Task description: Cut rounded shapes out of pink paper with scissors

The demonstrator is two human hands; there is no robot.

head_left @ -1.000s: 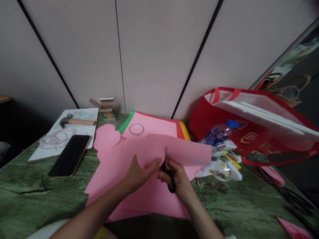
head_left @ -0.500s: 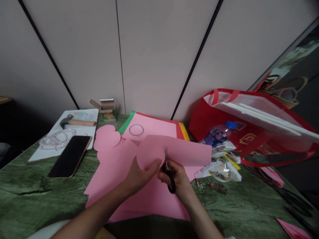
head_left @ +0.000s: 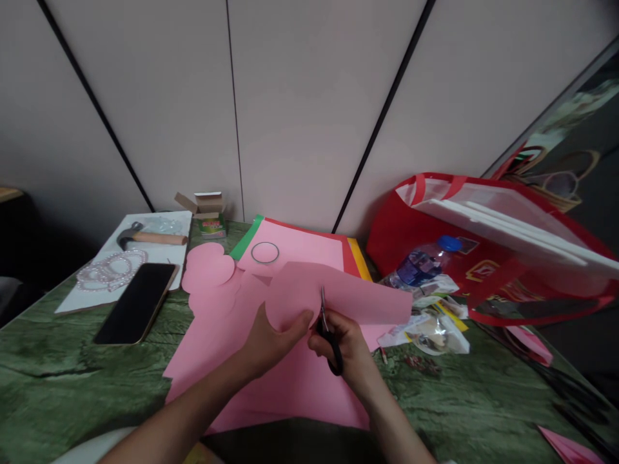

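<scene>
My left hand (head_left: 278, 338) grips the near edge of a pink paper piece (head_left: 294, 290), thumb on top and fingers beneath. Its left side is rounded, while a wide strip stretches off to the right. In my right hand (head_left: 345, 341) is a pair of scissors (head_left: 331, 348) with black handles, blades pointing away from me and set into the paper. Under both hands lie larger pink sheets (head_left: 285, 399). Several cut pink paper circles (head_left: 207, 267) are piled to the left. A thin ring (head_left: 265, 252) rests on the pink paper behind.
On the left are a phone (head_left: 138, 303), a bead string (head_left: 111, 270), a hammer (head_left: 152, 238) and a small open box (head_left: 211, 216). To the right stand a red bag (head_left: 411, 219) and a bottle (head_left: 420, 261), with plastic packets (head_left: 435, 328) near them.
Very little differs. My hands, the scissors and the pink paper keep almost the same places, and the view has shifted slightly.
</scene>
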